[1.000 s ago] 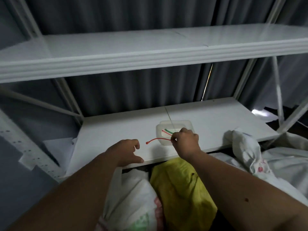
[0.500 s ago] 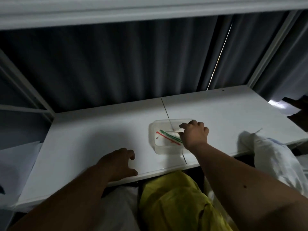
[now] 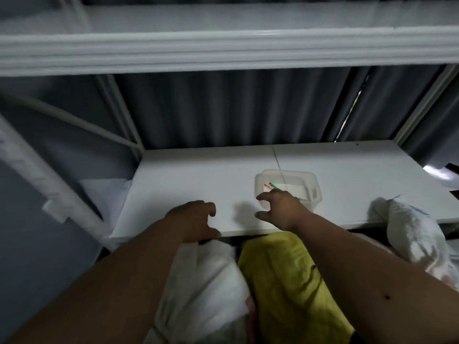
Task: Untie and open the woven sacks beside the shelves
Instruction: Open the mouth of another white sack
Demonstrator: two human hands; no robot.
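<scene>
I am holding my right hand (image 3: 280,209) just above the lower shelf (image 3: 198,180), fingers spread and loosely curved with the thumb stretched out to the side; it is gripping nothing and is casting a shadow on the white board to its left. Its fingertips are hanging at the near left corner of a clear plastic tub (image 3: 289,188), though I cannot tell whether they are touching the rim. Inside the tub 2 ties (image 3: 270,186), 1 red and 1 green, are lying side by side on something pale. My left hand (image 3: 192,219) is resting at the front edge of the same shelf, fingers bent in a loose claw, thumb reaching along the edge, holding nothing.

Below the shelf edge, between my forearms, a white woven sack (image 3: 206,281) is sitting beside a yellow sack (image 3: 285,289); the 2 are pressing against each other. A third white sack (image 3: 417,234) is leaning against the shelf's front edge on my right, its top bunched up and rising above the board. A faint bluish mark is showing on that sack and a pinkish one low on the first white sack, but both are too blurred for me to read. An upper shelf (image 3: 223,50) is running across above, and a dark pleated curtain (image 3: 223,108) is hanging behind
</scene>
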